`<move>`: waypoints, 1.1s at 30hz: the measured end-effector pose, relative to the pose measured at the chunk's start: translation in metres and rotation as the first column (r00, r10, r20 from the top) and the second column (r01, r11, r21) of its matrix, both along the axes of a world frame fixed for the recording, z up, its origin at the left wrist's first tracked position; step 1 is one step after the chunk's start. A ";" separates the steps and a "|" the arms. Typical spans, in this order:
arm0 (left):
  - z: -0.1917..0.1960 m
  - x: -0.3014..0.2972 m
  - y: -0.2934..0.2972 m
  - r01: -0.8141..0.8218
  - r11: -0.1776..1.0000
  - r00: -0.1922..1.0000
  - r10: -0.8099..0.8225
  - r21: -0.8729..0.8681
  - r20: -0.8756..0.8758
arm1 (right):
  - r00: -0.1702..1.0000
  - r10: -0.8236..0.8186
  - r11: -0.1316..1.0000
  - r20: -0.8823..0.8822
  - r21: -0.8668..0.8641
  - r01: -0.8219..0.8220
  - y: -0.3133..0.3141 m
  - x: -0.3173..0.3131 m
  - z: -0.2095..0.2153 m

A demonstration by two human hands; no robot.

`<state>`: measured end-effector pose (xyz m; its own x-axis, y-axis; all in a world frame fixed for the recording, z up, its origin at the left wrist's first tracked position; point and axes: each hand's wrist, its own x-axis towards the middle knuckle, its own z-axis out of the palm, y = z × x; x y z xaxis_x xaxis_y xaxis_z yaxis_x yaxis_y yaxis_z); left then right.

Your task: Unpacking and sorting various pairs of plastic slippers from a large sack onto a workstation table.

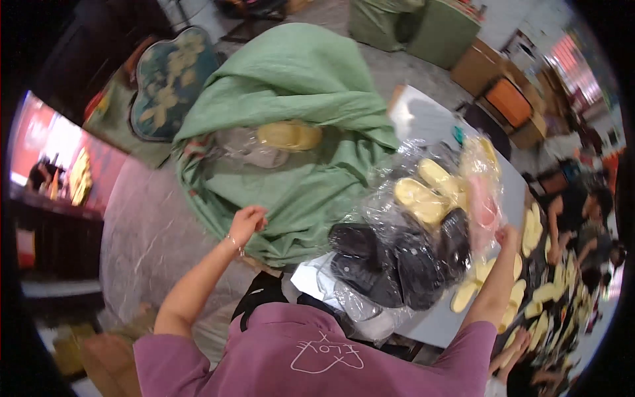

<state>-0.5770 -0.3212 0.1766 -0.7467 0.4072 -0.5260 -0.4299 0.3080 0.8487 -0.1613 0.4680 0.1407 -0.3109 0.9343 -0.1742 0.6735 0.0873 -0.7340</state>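
Observation:
My left hand (247, 221) is closed on the rim of a large green sack (297, 86) that stands open on the floor. Inside the sack lie clear bags with yellow slippers (289, 135) and pale ones. My right hand (507, 236) grips the edge of a big clear plastic bag (423, 225) stuffed with black, yellow and pink slippers. That bag rests on the corner of a grey table (433, 324), between my two arms and beside the sack's mouth.
Several loose yellow slippers (529, 291) lie on the table to the right. Other people (582, 218) sit at the far right. A dark floral cushion (169, 79) lies behind the sack. Cardboard boxes (476, 66) and green sacks stand at the back.

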 end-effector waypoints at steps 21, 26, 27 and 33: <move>0.079 -0.393 -0.014 0.138 0.978 0.915 -0.186 -0.155 -0.358 | 0.835 -0.541 0.781 -0.101 -0.430 0.454 -0.449 -0.085 0.036; 0.025 -0.405 0.012 0.256 0.906 0.774 -0.401 -0.337 -0.490 | 0.920 -0.340 0.939 0.193 0.128 0.320 -0.453 -0.034 -0.034; 0.020 -0.405 0.014 0.266 0.904 0.770 -0.409 -0.336 -0.489 | 0.877 -0.410 0.898 0.248 0.280 0.340 -0.460 -0.034 -0.037; 0.009 -0.391 0.043 0.367 0.842 0.752 -0.519 -0.395 -0.406 | 0.840 -0.535 0.842 -0.094 0.029 0.539 -0.451 0.043 -0.025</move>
